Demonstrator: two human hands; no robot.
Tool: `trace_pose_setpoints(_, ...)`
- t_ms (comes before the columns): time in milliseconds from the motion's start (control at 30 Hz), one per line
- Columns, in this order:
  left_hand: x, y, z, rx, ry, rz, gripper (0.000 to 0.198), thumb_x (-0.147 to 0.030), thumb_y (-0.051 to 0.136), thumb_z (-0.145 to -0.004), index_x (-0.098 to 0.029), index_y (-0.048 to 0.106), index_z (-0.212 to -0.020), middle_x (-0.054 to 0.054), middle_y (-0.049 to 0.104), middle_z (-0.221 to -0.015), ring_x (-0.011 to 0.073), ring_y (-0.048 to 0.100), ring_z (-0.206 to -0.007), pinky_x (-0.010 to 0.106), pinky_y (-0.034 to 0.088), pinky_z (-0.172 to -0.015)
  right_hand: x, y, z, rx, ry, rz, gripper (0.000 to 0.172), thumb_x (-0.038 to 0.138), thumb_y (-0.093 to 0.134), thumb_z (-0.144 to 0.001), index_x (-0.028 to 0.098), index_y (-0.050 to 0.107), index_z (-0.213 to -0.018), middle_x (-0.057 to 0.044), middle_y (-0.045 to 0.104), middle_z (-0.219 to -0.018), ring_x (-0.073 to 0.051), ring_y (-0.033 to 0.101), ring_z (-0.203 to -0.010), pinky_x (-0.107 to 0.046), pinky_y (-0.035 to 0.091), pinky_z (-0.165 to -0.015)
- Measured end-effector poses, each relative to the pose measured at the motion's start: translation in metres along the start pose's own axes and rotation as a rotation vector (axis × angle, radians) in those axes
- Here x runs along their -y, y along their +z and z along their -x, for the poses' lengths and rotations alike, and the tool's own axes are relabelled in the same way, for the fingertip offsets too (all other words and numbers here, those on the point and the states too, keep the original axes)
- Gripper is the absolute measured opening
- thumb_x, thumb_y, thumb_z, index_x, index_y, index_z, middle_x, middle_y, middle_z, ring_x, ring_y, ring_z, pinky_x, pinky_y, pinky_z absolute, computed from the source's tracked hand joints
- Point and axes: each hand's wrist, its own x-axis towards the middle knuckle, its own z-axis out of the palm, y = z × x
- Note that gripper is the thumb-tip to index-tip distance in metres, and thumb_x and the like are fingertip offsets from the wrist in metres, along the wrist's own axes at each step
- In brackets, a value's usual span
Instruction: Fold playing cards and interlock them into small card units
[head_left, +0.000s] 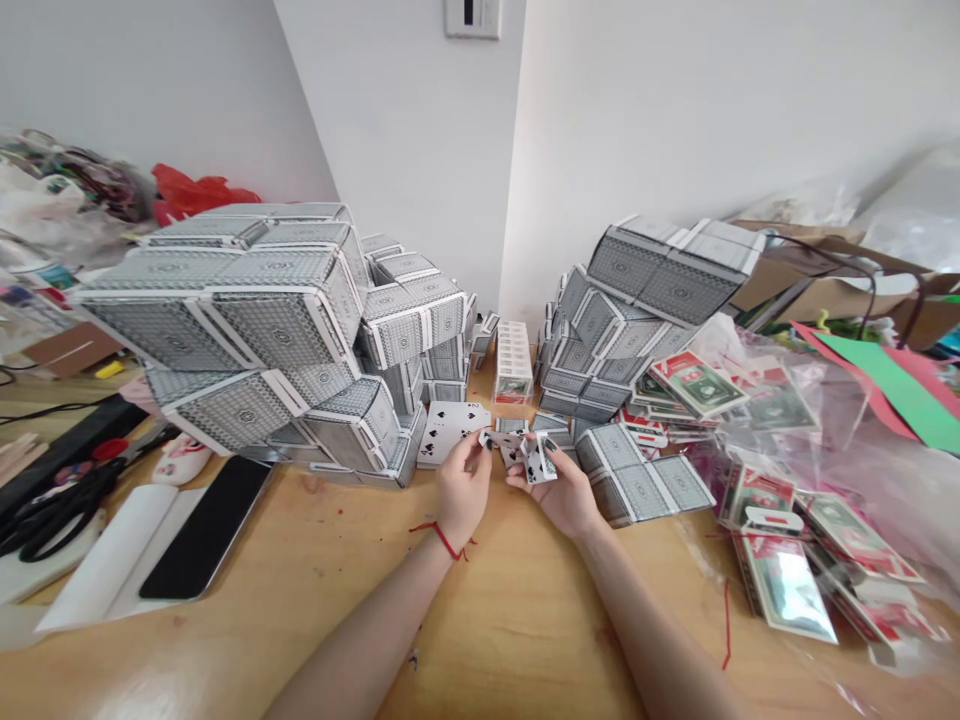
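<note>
Between my hands are folded playing cards point(538, 462), their faces with black pips turned partly toward me. My left hand point(463, 485), with a red string bracelet at the wrist, pinches the left end of a card. My right hand point(566, 492) grips the folded cards on the right, thumb on top. Just beyond my left hand lies a pile of face-up playing cards point(448, 428), with a two and a four showing. Several folded cards, grey backs up, sit joined in a flat piece point(637, 475) beside my right hand.
Tall stacks of folded-card blocks stand left point(262, 310) and right point(667, 270). A clear box point(513, 360) stands between them. On the left lie a black phone point(208, 527) and scissors point(64, 500); on the right, card boxes point(787, 580) and plastic wrap.
</note>
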Motion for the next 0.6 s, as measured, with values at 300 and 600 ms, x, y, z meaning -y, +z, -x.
trace_pose_setpoints(300,-0.016,-0.002,0.001,0.179,0.258,-0.093,0.017,-0.017,0.054,-0.074,-0.018,0.055,-0.09,0.004,0.062,-0.091,0.0145,0.058,-0.085,0.03,0.048,-0.078,-0.004,-0.004,-0.006,-0.178,-0.16,0.095,0.027,0.033,0.057,-0.073,0.023,0.06,-0.098,-0.002,0.064,-0.085,-0.018,0.058,-0.074,-0.034,0.047,-0.068)
trace_pose_setpoints(600,-0.024,-0.007,0.0,0.374,0.388,-0.175,0.012,-0.011,0.054,-0.068,-0.019,0.05,-0.076,0.008,0.054,-0.111,0.0199,0.049,-0.105,0.039,0.041,-0.088,-0.012,-0.004,-0.004,-0.26,-0.22,0.482,0.038,0.041,0.061,-0.067,0.021,0.061,-0.099,-0.003,0.064,-0.088,-0.02,0.056,-0.08,-0.028,0.043,-0.064)
